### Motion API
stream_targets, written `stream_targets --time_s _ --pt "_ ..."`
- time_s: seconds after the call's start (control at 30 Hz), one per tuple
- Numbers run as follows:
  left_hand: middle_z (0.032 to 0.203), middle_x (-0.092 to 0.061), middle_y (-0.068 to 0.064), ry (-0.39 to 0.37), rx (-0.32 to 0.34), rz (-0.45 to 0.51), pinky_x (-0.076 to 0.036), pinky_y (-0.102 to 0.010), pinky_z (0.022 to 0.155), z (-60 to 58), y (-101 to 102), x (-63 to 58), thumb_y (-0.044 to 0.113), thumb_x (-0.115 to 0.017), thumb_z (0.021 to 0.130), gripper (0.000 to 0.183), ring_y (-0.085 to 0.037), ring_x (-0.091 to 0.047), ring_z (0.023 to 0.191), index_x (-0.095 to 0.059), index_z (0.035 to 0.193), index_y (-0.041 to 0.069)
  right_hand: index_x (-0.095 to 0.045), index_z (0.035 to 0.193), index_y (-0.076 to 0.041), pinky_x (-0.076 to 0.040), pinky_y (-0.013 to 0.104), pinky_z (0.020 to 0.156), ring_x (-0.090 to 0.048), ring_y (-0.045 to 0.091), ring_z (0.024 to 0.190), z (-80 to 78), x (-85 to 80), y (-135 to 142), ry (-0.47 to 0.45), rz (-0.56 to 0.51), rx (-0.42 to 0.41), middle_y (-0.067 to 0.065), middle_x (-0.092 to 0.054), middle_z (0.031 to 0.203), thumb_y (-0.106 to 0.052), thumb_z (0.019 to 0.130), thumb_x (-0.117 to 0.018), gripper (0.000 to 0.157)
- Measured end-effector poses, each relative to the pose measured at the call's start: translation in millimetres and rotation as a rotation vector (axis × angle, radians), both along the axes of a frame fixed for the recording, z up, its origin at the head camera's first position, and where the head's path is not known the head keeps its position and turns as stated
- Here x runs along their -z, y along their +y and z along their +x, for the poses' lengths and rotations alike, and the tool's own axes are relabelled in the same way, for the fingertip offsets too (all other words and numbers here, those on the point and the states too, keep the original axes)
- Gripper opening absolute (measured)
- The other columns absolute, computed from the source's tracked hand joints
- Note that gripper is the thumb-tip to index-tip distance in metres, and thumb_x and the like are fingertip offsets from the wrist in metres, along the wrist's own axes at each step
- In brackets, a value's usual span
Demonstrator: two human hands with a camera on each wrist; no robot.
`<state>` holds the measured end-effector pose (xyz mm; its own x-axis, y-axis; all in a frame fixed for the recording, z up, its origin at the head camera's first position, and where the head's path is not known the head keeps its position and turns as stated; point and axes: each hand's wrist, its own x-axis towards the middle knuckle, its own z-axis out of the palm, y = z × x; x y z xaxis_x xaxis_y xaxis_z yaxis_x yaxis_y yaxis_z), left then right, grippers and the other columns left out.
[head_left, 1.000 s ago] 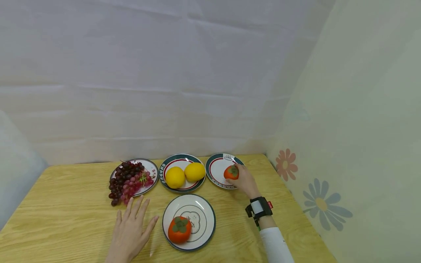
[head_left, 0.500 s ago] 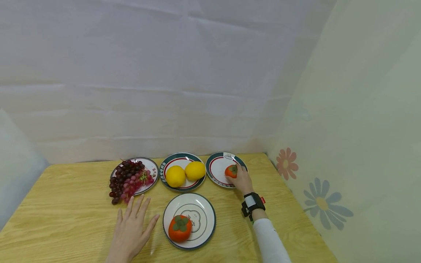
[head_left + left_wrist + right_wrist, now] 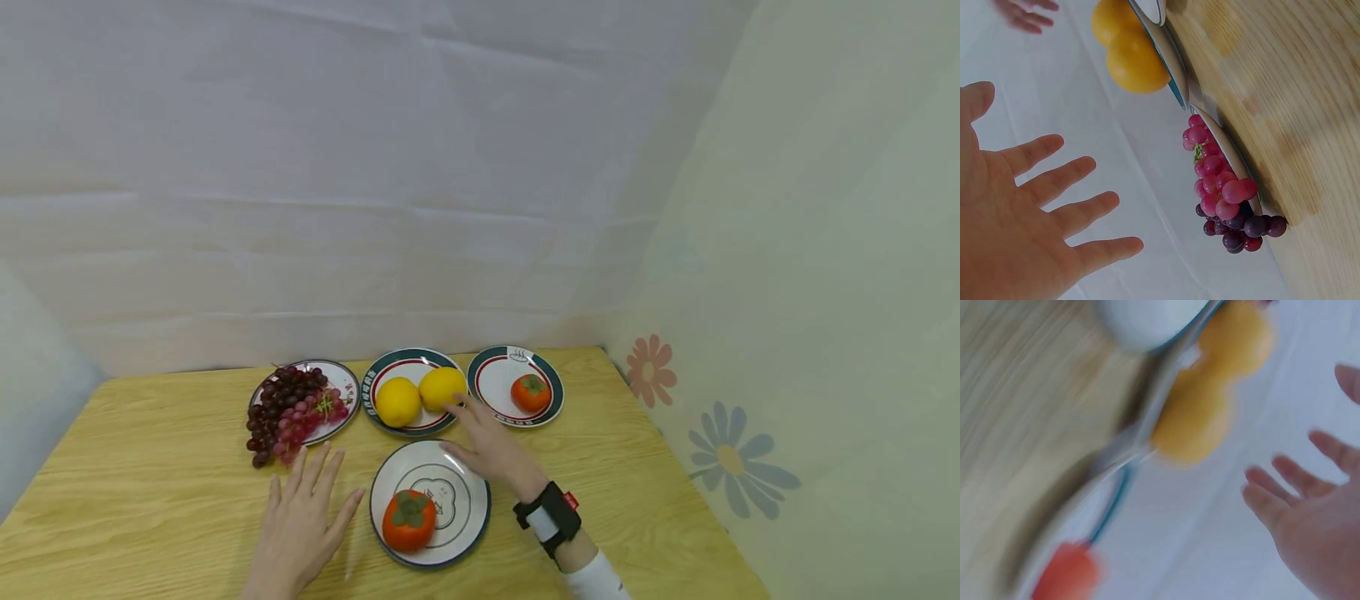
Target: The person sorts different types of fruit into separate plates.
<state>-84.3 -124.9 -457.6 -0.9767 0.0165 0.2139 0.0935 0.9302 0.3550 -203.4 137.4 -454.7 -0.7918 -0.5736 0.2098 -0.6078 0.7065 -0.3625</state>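
Note:
My right hand [image 3: 491,446], its fingers spread and holding nothing, is over the gap between the near plate [image 3: 467,508] and the plate of lemons [image 3: 408,368]. Its fingertips overlap the edge of the right lemon [image 3: 442,387] in the head view; whether they touch cannot be told. One persimmon [image 3: 530,393] sits on the back right plate [image 3: 491,385]. Another persimmon [image 3: 408,522] lies on the left part of the near plate. To that plate's left, my left hand [image 3: 296,525] is flat with fingers apart, near the grapes [image 3: 1213,181], and holds nothing.
Red and dark grapes spill over the front left rim of the back left plate [image 3: 345,382]. A second lemon [image 3: 397,402] shares the middle plate. The wooden table [image 3: 150,483] meets a white cloth backdrop [image 3: 337,208] and a flowered sheet [image 3: 787,375] on the right.
My right hand has let go of the persimmon on the back right plate and moved left and toward me. That persimmon stays on the plate. The left hand keeps its place.

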Motion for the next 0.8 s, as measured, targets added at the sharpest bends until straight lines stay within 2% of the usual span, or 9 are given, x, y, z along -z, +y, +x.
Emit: stream_targets --time_s 0.13,0.2,0.27,0.4,0.63,0.8 --pt "0.144 -0.038 -0.017 0.0 -0.008 0.002 -0.024 -0.074 0.099 1.1 1 0.8 0.045 -0.053 0.09 0.058 -0.041 -0.026 0.133 -0.046 0.136 0.01 -0.037 0.14 -0.018 -0.047 0.039 0.102 -0.038 0.019 0.129 40.9 -6.7 -23 0.039 0.093 -0.254 0.009 -0.033 0.146 -0.044 0.09 -0.055 0.059" --pt "0.143 -0.039 -0.017 0.008 -0.011 0.0 -0.025 -0.074 0.098 1.8 0 1.6 0.045 -0.054 0.089 0.058 -0.041 -0.027 0.132 -0.047 0.135 0.01 -0.037 0.139 -0.021 -0.048 0.036 0.101 -0.041 0.016 0.127 54.1 -4.3 -29 0.024 0.14 -0.329 0.006 -0.036 0.144 -0.05 0.087 -0.055 0.062" --pt "0.143 -0.04 -0.017 0.018 -0.014 0.0 -0.026 -0.074 0.098 2.5 0 2.3 0.044 -0.056 0.089 0.057 -0.042 -0.028 0.131 -0.048 0.134 0.009 -0.038 0.139 -0.022 -0.049 0.032 0.099 -0.044 0.015 0.123 62.5 0.0 -33 -0.021 0.188 -0.366 0.005 -0.04 0.142 -0.053 0.084 -0.058 0.065" --pt "0.143 -0.039 -0.017 0.016 -0.018 0.005 -0.024 -0.074 0.098 2.8 -1 2.8 0.045 -0.055 0.089 0.058 -0.042 -0.028 0.132 -0.048 0.134 0.009 -0.044 0.134 -0.027 -0.051 0.022 0.09 -0.049 0.012 0.116 69.4 10.1 -34 -0.055 0.262 -0.376 0.0 -0.045 0.136 -0.051 0.081 -0.064 0.061" --pt "0.143 -0.039 -0.017 0.018 -0.021 0.011 -0.025 -0.073 0.098 2.7 -2 3.0 0.047 -0.053 0.09 0.058 -0.041 -0.028 0.132 -0.048 0.134 0.01 -0.049 0.127 -0.024 -0.052 0.018 0.085 -0.052 0.011 0.109 66.1 21.2 -35 -0.065 0.187 -0.384 0.003 -0.048 0.132 -0.04 0.08 -0.07 0.053" --pt "0.141 -0.042 -0.017 0.039 -0.018 0.019 -0.026 -0.074 0.097 2.8 -2 4.0 0.047 -0.054 0.089 0.058 -0.041 -0.03 0.131 -0.049 0.133 0.01 -0.055 0.121 -0.023 -0.051 0.016 0.084 -0.054 0.01 0.105 54.9 21.9 -33 -0.006 0.178 -0.383 0.002 -0.052 0.126 -0.04 0.076 -0.073 0.052"
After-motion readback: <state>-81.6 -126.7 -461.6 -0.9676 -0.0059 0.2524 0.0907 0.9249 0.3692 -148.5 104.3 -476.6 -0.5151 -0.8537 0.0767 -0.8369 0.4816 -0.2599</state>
